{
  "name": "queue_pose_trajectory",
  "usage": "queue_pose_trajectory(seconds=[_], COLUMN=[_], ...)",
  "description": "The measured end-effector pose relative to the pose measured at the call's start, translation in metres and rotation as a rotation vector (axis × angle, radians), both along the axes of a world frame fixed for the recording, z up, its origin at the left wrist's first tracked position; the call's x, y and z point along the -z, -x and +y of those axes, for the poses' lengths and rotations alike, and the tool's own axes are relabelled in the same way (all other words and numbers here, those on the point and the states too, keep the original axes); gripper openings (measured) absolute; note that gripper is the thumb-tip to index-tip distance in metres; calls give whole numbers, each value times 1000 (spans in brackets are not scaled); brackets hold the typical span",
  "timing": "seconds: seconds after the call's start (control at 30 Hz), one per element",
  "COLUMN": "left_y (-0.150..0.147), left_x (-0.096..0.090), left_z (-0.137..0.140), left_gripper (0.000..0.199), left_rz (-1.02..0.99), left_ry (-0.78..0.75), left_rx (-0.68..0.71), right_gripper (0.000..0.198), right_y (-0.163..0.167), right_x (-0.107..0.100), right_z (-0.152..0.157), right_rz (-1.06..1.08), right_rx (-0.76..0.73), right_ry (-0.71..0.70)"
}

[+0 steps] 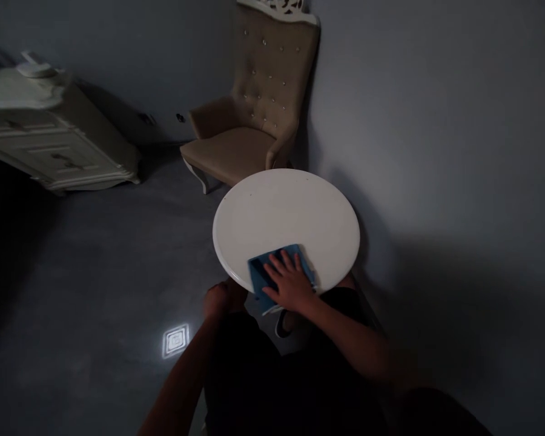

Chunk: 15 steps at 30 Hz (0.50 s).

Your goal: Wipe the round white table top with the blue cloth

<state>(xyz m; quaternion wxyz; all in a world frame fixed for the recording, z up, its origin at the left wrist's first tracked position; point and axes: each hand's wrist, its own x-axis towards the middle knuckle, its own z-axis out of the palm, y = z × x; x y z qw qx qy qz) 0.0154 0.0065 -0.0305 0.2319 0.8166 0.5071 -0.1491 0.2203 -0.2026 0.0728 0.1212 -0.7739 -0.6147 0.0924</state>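
Observation:
A blue cloth lies on the near edge of a round white table, and part of it hangs over the rim. My right hand presses flat on the cloth with its fingers spread, not wrapped around it. Below the table's left rim, my left hand rests by my knee, apart from the cloth. Its fingers are too dark and hidden to make out. A few small dark specks show on the far part of the tabletop.
A tan tufted armchair with a carved white frame stands just behind the table. At the far left is a white cabinet with a round white object on top. A grey wall rises close on the right.

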Motion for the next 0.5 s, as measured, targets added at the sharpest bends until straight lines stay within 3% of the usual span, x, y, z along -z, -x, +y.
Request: queue_pose_trajectory(seconds=[0.13,0.23,0.37,0.5], left_y=[4,8,7,3], left_x=[18,29,33,31], left_z=[9,16,19,19], left_gripper=[66,69,71,68], left_rz=[-26,-25,-17,-19], left_ry=[27,38,70,80], left_rx=[-51,-70,-110,-114], right_gripper=[73,73,75,77], right_y=[-75,-119,-172,-237], right_x=[4,7,4,-6], right_z=[-83,-114,-95,-29], right_rz=[-101,-176,-245,-306], right_rx=[244,355,404,421], right_ry=[84,132,154,167])
